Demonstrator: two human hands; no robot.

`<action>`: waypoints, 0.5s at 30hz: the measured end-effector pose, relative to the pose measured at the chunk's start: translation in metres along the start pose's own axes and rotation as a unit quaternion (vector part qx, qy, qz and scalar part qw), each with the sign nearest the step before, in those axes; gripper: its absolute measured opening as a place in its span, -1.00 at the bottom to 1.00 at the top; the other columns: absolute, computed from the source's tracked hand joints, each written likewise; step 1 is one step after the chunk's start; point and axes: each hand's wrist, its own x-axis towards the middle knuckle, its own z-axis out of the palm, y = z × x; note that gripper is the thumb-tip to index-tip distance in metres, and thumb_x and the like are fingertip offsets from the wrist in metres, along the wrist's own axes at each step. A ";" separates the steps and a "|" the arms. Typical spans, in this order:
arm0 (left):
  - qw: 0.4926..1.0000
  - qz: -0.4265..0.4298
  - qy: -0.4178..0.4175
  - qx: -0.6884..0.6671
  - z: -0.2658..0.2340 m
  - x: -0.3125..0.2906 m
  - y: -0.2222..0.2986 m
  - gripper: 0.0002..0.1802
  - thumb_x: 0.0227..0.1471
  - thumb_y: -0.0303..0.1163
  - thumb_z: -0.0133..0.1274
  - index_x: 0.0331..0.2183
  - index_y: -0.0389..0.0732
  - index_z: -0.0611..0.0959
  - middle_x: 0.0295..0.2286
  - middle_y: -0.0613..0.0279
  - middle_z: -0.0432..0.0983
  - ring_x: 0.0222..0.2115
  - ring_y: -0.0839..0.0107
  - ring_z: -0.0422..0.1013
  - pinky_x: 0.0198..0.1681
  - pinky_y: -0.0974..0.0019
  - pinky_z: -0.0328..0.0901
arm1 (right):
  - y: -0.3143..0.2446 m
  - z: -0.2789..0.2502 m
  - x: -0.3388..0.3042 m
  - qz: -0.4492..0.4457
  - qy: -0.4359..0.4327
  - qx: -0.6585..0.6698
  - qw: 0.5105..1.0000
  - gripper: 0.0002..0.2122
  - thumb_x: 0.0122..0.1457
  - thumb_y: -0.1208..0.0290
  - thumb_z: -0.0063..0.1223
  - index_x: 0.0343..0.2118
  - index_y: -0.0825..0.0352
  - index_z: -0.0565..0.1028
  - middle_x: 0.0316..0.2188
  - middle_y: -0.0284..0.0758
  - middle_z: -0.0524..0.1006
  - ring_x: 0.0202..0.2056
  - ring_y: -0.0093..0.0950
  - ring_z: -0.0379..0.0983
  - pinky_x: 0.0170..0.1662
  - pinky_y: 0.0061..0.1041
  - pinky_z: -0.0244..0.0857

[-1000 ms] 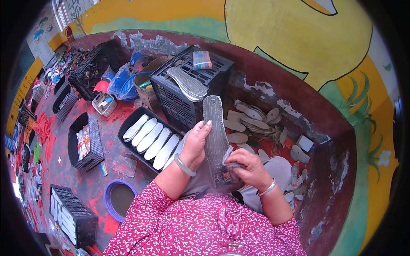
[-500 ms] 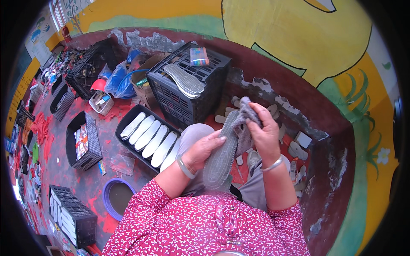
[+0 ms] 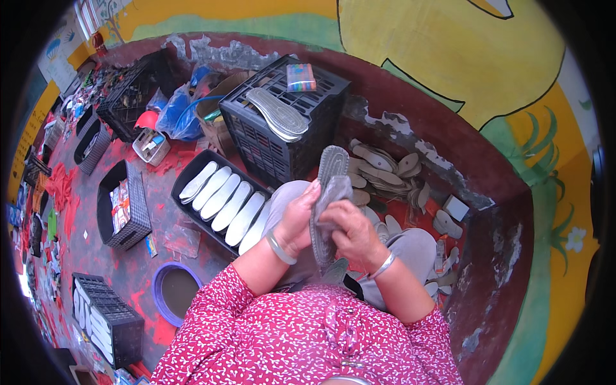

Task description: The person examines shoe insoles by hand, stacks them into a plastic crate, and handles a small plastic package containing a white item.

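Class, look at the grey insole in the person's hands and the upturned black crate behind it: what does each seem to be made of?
The grey insole: probably fabric or felt, matte and soft, since it folds between the left hand and right hand. The black crate: likely moulded plastic, with a rigid lattice of slots and a dull sheen.

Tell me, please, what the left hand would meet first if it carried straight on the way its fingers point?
Probably the black plastic crate: the left hand, gripping the grey fabric shoe sole, points up-frame toward it, though depth is unclear.
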 end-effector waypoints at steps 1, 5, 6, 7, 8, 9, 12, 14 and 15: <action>1.000 0.015 -0.004 0.007 0.001 0.001 0.005 -0.62 0.23 -0.25 -0.35 0.01 -0.19 0.32 -0.15 0.10 0.41 -0.18 0.28 0.41 -0.06 0.18 0.32 | -0.007 0.004 -0.007 0.014 -0.010 -0.003 1.000 -0.71 -0.18 0.68 -0.11 -0.31 0.32 0.45 -0.27 -0.17 0.41 -0.19 -0.17 0.35 -0.10 -0.33 0.24; 0.998 0.023 0.037 0.034 0.003 0.003 0.014 -0.60 0.21 -0.21 -0.30 0.00 -0.21 0.32 -0.22 0.02 0.45 -0.24 0.22 0.44 -0.12 0.11 0.36 | -0.017 0.012 -0.022 -0.049 -0.029 0.018 0.998 -0.69 -0.21 0.73 -0.05 -0.33 0.31 0.48 -0.32 -0.21 0.40 -0.25 -0.26 0.37 -0.13 -0.43 0.28; 0.998 0.018 0.040 0.036 0.007 0.002 0.014 -0.59 0.21 -0.20 -0.30 0.00 -0.22 0.32 -0.23 0.01 0.45 -0.23 0.21 0.44 -0.12 0.11 0.36 | -0.018 0.015 -0.024 -0.058 -0.009 -0.001 0.998 -0.70 -0.21 0.73 -0.04 -0.34 0.31 0.48 -0.33 -0.21 0.40 -0.26 -0.26 0.37 -0.14 -0.43 0.27; 0.999 0.014 0.022 0.043 0.011 0.001 0.012 -0.60 0.20 -0.23 -0.29 -0.03 -0.27 0.35 -0.22 0.01 0.45 -0.23 0.25 0.44 -0.11 0.17 0.35 | -0.018 0.017 -0.025 -0.066 0.012 -0.021 0.998 -0.71 -0.22 0.74 -0.03 -0.36 0.31 0.49 -0.33 -0.21 0.40 -0.26 -0.27 0.37 -0.14 -0.43 0.27; 0.999 -0.014 0.012 0.040 0.008 0.000 0.007 -0.60 0.20 -0.24 -0.29 -0.04 -0.29 0.36 -0.21 0.01 0.44 -0.23 0.26 0.44 -0.10 0.19 0.34 | -0.016 0.016 -0.024 -0.080 0.042 -0.052 0.995 -0.72 -0.22 0.74 -0.02 -0.38 0.31 0.49 -0.34 -0.22 0.40 -0.27 -0.27 0.37 -0.14 -0.43 0.27; 0.999 -0.037 0.005 0.038 0.002 -0.001 0.001 -0.61 0.20 -0.25 -0.30 -0.06 -0.31 0.38 -0.20 0.01 0.44 -0.23 0.27 0.44 -0.10 0.20 0.34 | -0.014 0.013 -0.018 -0.097 0.072 -0.079 0.990 -0.73 -0.22 0.74 -0.02 -0.39 0.31 0.49 -0.34 -0.22 0.41 -0.27 -0.27 0.37 -0.15 -0.43 0.27; 0.991 -0.122 0.017 -0.056 0.000 -0.013 -0.023 -0.60 0.21 -0.24 -0.33 -0.06 -0.30 0.39 -0.16 0.03 0.41 -0.23 0.27 0.44 -0.09 0.20 0.33 | -0.004 -0.002 0.002 -0.074 0.173 -0.122 0.974 -0.81 -0.21 0.69 0.04 -0.47 0.31 0.48 -0.36 -0.22 0.42 -0.30 -0.24 0.37 -0.19 -0.37 0.27; 0.990 -0.142 0.024 0.009 0.025 -0.017 -0.023 -0.64 0.22 -0.21 -0.32 -0.05 -0.20 0.35 -0.25 0.15 0.43 -0.32 0.38 0.43 -0.23 0.31 0.37 | 0.009 -0.018 0.012 -0.064 0.228 -0.190 0.953 -0.81 -0.23 0.70 0.02 -0.48 0.32 0.47 -0.37 -0.22 0.42 -0.29 -0.23 0.37 -0.20 -0.37 0.27; 0.989 -0.143 0.015 0.033 0.026 -0.018 -0.025 -0.64 0.22 -0.20 -0.32 -0.05 -0.19 0.35 -0.25 0.16 0.43 -0.32 0.38 0.44 -0.24 0.31 0.38 | 0.014 -0.025 0.020 -0.040 0.258 -0.173 0.950 -0.80 -0.23 0.71 0.01 -0.47 0.32 0.46 -0.37 -0.22 0.41 -0.29 -0.23 0.37 -0.20 -0.37 0.27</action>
